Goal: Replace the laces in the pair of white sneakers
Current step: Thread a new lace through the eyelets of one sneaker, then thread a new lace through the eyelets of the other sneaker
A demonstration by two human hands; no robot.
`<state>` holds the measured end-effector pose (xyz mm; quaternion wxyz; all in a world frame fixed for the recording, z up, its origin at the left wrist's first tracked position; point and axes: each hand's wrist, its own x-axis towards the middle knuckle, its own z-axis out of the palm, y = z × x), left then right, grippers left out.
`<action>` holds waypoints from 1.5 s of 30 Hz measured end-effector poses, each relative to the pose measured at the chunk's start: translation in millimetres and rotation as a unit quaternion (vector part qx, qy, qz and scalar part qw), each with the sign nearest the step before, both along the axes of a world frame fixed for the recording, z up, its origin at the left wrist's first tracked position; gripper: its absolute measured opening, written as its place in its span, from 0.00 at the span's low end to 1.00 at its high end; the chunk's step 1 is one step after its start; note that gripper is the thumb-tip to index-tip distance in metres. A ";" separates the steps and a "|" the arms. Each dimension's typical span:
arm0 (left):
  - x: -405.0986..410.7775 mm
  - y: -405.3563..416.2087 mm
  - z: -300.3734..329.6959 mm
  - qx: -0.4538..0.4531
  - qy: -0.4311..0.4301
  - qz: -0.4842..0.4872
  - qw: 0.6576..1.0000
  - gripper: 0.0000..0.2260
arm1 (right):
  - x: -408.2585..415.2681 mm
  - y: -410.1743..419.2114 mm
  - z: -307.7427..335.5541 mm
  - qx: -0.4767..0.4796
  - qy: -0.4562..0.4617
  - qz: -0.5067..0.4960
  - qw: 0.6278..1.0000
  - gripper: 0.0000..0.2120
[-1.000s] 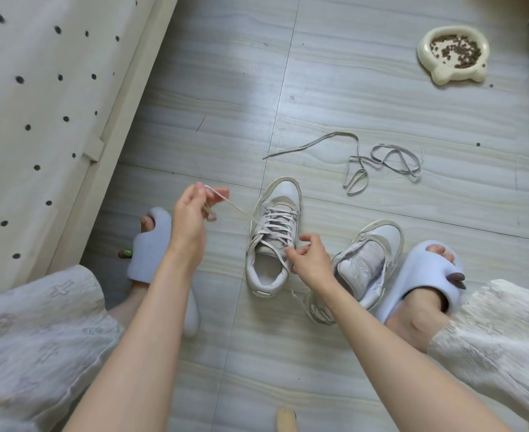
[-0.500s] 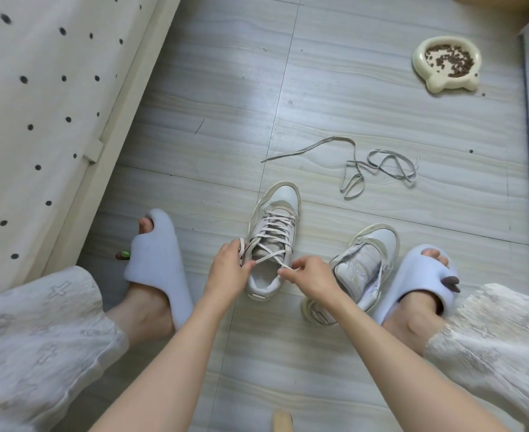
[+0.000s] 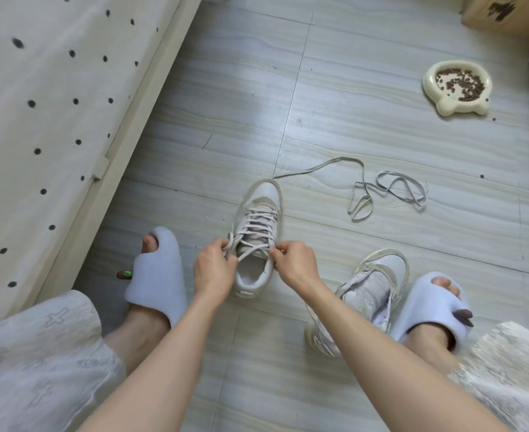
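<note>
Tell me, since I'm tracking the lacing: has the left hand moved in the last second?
Yes. The left hand came down from beside the upright white laced sneaker to its collar.

The floor [image 3: 350,126] carries the laced sneaker [image 3: 258,232] at the grip, a second sneaker [image 3: 369,294] right of it, a loose lace [image 3: 388,191] beyond, a bowl [image 3: 428,85] farther off.

Loose lace [image 3: 388,191] beyond laced sneaker [image 3: 258,232]
</note>
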<state>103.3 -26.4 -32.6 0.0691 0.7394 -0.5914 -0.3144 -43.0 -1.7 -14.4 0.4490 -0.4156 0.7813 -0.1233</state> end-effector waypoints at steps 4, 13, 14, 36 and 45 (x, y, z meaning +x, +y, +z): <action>16.5 -48.6 8.4 -0.014 0.008 0.037 0.999 0.13 | 15.1 -49.3 4.7 0.003 -0.054 0.078 0.995 0.18; 9.7 -61.5 28.0 -0.109 0.074 -0.103 0.986 0.20 | -11.3 -52.5 36.1 -0.033 -0.068 0.038 0.996 0.18; 0.5 -48.0 28.6 -0.141 0.065 -0.116 0.981 0.19 | -20.5 -39.1 37.0 -0.040 -0.051 0.017 0.998 0.17; -120.2 52.4 9.1 0.158 0.182 -0.238 0.941 0.16 | -106.1 108.0 -1.5 0.063 0.057 -0.215 0.973 0.09; -103.3 1.2 10.2 0.095 0.236 -0.084 0.964 0.15 | -98.3 15.5 -1.0 -0.018 0.042 -0.168 0.985 0.08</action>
